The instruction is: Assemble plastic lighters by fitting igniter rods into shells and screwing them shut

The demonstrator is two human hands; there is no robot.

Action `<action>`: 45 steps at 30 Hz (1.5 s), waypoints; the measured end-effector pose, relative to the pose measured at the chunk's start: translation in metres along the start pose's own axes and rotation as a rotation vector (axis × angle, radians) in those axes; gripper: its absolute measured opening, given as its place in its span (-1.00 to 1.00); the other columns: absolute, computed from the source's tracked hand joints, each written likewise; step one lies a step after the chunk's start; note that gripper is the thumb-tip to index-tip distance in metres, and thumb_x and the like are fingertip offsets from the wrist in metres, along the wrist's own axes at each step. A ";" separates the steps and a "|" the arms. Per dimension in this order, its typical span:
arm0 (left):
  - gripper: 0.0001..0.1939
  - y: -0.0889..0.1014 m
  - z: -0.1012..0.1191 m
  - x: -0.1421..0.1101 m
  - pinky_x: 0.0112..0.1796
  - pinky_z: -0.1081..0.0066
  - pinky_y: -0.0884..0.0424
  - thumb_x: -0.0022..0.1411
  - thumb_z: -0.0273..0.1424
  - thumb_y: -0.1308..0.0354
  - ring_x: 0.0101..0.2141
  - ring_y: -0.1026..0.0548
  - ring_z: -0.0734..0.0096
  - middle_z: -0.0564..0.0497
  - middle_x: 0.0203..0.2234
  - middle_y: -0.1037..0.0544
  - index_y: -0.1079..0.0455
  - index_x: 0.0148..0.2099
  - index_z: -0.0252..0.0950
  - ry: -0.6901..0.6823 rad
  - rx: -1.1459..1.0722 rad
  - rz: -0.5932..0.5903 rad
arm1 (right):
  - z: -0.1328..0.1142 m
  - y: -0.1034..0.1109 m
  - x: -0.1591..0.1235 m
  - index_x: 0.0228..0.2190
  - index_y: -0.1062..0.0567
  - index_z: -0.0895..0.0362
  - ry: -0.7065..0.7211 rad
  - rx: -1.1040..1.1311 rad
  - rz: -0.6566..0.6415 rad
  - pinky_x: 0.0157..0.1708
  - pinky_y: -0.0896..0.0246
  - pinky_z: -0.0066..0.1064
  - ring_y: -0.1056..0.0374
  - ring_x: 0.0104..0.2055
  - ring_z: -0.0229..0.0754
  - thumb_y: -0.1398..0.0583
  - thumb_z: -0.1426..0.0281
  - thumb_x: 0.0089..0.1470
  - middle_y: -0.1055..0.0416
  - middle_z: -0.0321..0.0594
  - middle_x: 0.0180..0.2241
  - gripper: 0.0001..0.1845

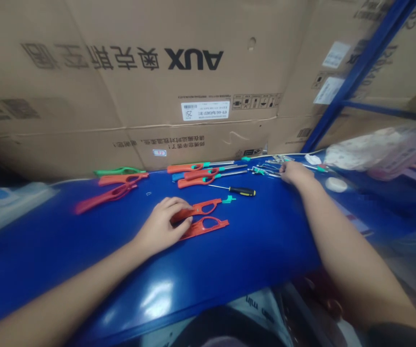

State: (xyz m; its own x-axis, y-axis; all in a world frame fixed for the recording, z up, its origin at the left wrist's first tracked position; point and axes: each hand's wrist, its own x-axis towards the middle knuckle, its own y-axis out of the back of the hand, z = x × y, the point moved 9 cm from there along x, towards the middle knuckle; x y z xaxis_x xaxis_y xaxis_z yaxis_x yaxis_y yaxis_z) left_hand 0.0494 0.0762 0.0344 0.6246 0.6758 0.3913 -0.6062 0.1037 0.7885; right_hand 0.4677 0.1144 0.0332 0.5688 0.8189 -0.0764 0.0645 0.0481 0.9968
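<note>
My left hand rests on the blue table with its fingers curled over an orange lighter casing half. Its thumb lies against a second orange casing half, just nearer to me. A small green trigger piece lies by the tip of the farther half. At the back right, my right hand is closed at the edge of a group of thin metal rods and wire parts. Its fingertips are partly hidden, so what they pinch cannot be made out.
Several assembled long-nosed lighters lie behind my left hand, with a yellow-and-black screwdriver in front. Loose green and red casings are at the left. A cardboard box walls off the back. A white round piece and plastic bags lie right.
</note>
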 end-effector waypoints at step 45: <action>-0.59 -0.008 -0.039 0.002 0.04 0.09 -0.48 0.20 -0.17 -0.26 -0.06 -0.58 0.13 -0.10 -0.06 -0.62 -0.49 0.04 -0.22 0.217 -0.225 -0.010 | -0.175 0.004 -0.199 -0.18 -0.49 0.13 1.355 0.411 -0.145 -0.12 -0.31 -0.30 -0.40 -0.19 -0.16 -0.06 0.37 0.34 -0.48 -0.16 -0.21 -0.79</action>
State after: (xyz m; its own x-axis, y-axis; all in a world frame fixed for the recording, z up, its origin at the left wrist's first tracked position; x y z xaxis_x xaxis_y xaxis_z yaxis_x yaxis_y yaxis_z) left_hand 0.0360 0.1049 0.0103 0.5256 0.8118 0.2546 -0.7097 0.2532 0.6575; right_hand 0.2117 0.0519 0.0570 -0.6602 0.7376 0.1415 0.4167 0.2030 0.8861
